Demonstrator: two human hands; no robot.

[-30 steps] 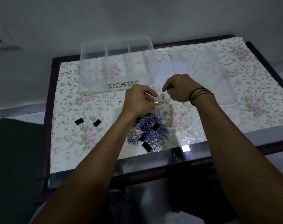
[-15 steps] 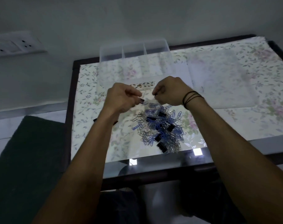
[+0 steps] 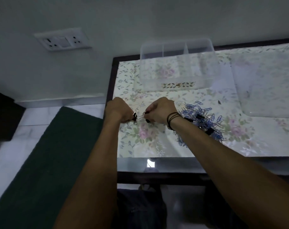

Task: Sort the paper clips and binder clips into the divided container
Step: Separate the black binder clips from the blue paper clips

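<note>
My left hand (image 3: 118, 110) and my right hand (image 3: 159, 110) are both low over the table's left part, fingers closed. Each pinches a small black binder clip: one (image 3: 135, 115) at the left fingertips, another (image 3: 146, 113) at the right fingertips, with their wire handles between the hands. A pile of blue paper clips mixed with black binder clips (image 3: 201, 120) lies to the right of my right wrist. The clear divided container (image 3: 176, 47) stands behind the hands near the table's far edge, and its compartments look bare.
A clear plastic lid (image 3: 269, 103) lies flat at the right. The table has a floral cover and a dark frame (image 3: 110, 90); its left edge is right beside my left hand. A green mat lies on the floor at left, and a wall socket sits above it.
Both hands have moved left, away from the pile, to where two binder clips lay on the table. The camera has swung left too. Each hand now grips a binder clip.
</note>
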